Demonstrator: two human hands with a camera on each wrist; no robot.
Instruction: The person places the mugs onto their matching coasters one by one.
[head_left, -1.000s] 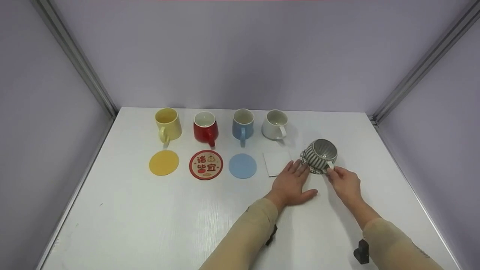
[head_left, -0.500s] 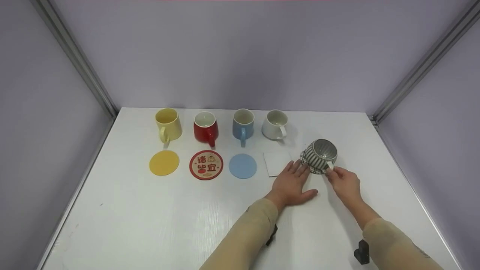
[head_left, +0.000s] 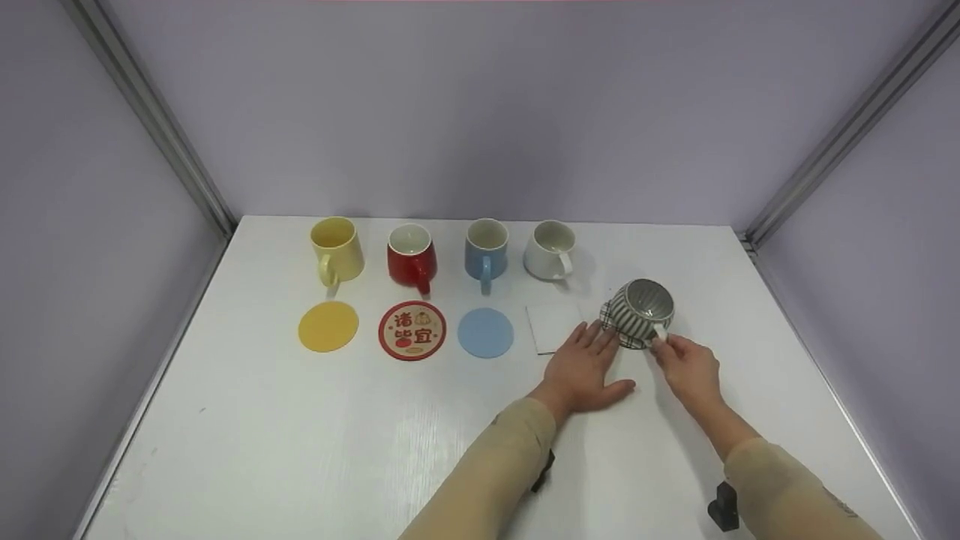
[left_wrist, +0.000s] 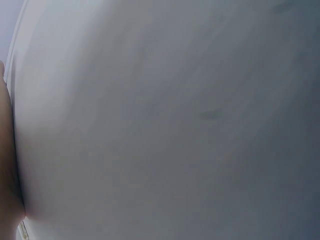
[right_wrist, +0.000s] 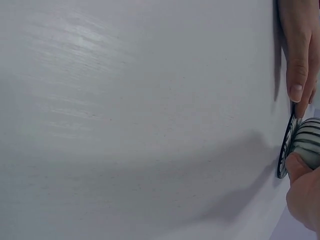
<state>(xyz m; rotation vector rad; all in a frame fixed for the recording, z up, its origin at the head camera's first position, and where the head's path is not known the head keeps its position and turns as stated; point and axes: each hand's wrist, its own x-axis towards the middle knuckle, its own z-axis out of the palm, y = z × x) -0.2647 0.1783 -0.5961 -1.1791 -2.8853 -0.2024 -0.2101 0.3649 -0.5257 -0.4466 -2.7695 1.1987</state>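
Note:
A mug with dark green and white stripes (head_left: 634, 313) stands on a round checked coaster (head_left: 608, 315) at the right of the row. My right hand (head_left: 690, 367) pinches the mug's handle between thumb and fingers. My left hand (head_left: 581, 371) lies flat with straight fingers, its tips touching the coaster's near left edge and its thumb spread out on the table. In the right wrist view the striped mug (right_wrist: 307, 137) sits at the right edge, over the thin coaster (right_wrist: 284, 155). The left wrist view holds mostly blurred white tabletop.
Behind stand a yellow mug (head_left: 345, 255), a red mug (head_left: 409, 266), a light blue mug (head_left: 480, 262) and a white mug (head_left: 541, 259). Before them lie a yellow coaster (head_left: 328, 326), a red-rimmed coaster (head_left: 412, 331), a blue coaster (head_left: 486, 332) and a white square coaster (head_left: 551, 326).

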